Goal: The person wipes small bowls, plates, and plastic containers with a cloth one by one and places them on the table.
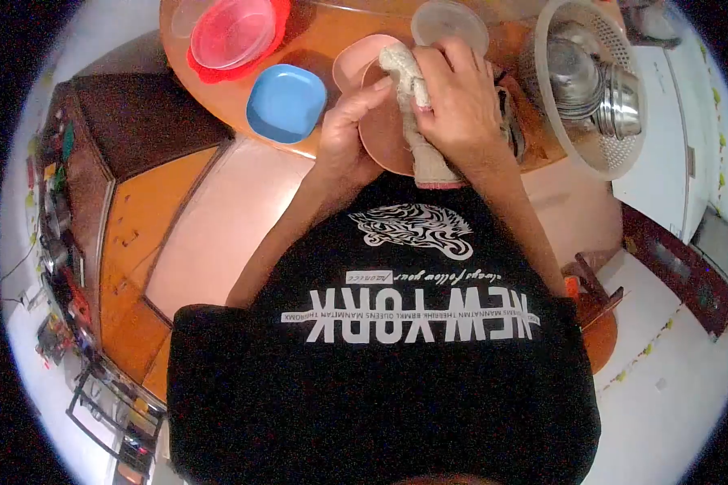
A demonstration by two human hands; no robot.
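Note:
My left hand (349, 129) is closed on the edge of a peach-coloured dish (380, 128), its thumb lying over the near side. A pale, rough cloth (429, 162) is bunched in my right hand (461, 101) and pressed against the dish; its end hangs down toward my shirt. Part of the dish is hidden behind the cloth and fingers. Just beyond it, another peach-coloured dish (362, 58) shows on the table. To the left of my hands sits a blue square dish (285, 103) with rounded corners.
On the orange table (315, 28) stand red and clear bowls (233, 34) at the far left and a round translucent lid (450, 28) beyond my right hand. At the right, a white perforated basket (552, 121) holds several steel vessels (570, 69).

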